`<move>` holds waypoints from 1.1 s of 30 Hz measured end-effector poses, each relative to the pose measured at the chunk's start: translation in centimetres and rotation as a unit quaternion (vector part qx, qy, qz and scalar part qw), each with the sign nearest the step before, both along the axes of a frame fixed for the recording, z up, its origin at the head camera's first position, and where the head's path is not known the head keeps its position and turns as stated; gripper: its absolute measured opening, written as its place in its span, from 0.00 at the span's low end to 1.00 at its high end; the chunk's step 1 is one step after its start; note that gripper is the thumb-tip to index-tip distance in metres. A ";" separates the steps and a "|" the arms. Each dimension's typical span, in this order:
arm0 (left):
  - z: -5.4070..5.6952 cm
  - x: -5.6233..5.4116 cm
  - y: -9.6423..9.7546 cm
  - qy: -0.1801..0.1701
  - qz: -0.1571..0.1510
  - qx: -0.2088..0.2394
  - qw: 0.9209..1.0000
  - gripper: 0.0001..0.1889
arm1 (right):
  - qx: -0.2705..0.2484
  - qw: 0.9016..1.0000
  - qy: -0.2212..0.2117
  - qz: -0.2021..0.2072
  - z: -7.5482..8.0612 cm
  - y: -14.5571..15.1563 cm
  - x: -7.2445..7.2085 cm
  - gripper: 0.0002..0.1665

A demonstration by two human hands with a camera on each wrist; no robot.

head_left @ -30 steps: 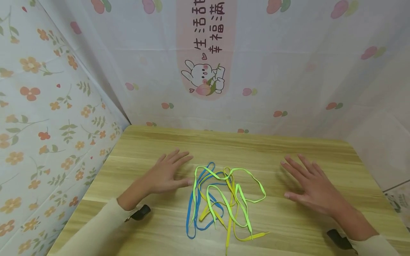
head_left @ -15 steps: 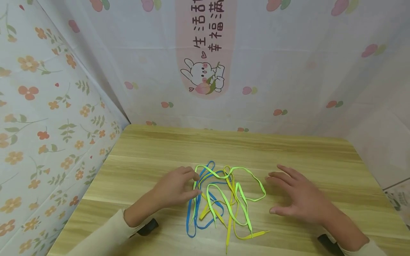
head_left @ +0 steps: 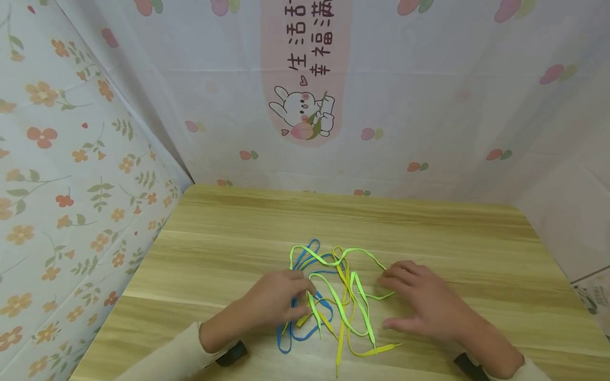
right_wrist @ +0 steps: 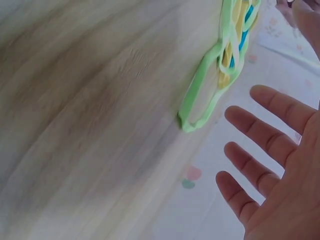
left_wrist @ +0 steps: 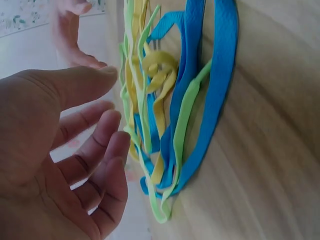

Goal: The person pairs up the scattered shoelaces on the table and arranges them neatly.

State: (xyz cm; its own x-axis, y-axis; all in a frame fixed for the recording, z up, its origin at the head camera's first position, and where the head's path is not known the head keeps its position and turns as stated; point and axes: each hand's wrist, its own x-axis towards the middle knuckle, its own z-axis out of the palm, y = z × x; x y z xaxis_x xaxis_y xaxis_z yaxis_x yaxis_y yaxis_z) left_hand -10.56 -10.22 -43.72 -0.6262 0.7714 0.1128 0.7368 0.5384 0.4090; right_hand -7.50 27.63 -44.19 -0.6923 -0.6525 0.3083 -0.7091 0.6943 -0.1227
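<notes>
A tangle of flat shoelaces lies on the wooden tabletop in the head view: a neon green lace (left_wrist: 186, 112), a yellow lace (head_left: 339, 349) and a blue lace (left_wrist: 225, 45). My left hand (head_left: 271, 299) hovers at the left part of the tangle and covers some of the blue and green loops. Its thumb and fingers are slightly bent, with a gap between them and no lace inside in the left wrist view. Beside the right end of the green loop is my right hand (head_left: 424, 304). Its fingers are spread and hold nothing in the right wrist view.
The wood-grain table (head_left: 229, 222) has a rounded far edge against a white printed curtain (head_left: 405, 106). A floral cloth (head_left: 95, 174) hangs along the left side. A black strap mount (head_left: 232, 353) sits on the left wrist, and another on the right.
Both hands have moved inward, the left one rightward over the laces and the right one leftward to the green loop. The laces lie about as before.
</notes>
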 end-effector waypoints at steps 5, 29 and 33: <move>0.1 0.5 0.6 -0.028 -0.026 -0.031 0.999 0.13 | 0.002 1.000 -0.001 0.013 -0.4 -1.0 0.3 0.36; -1.0 0.8 2.7 0.114 -0.144 -0.047 0.982 0.10 | -0.041 0.977 0.013 0.211 -1.6 -3.3 0.8 0.27; -0.9 1.0 2.9 0.144 -0.147 -0.061 0.977 0.08 | -0.036 0.976 0.025 0.214 -1.7 -3.4 0.9 0.25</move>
State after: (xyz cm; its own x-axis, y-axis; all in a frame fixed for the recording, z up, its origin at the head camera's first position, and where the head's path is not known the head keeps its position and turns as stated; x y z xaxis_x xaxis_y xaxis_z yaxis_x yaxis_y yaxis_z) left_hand -9.60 -7.28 -44.65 -0.3306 0.9321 0.1481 0.9422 0.3171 0.1080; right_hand -6.61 24.25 -45.91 -0.3446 -0.8540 0.3898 -0.9384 0.3249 -0.1176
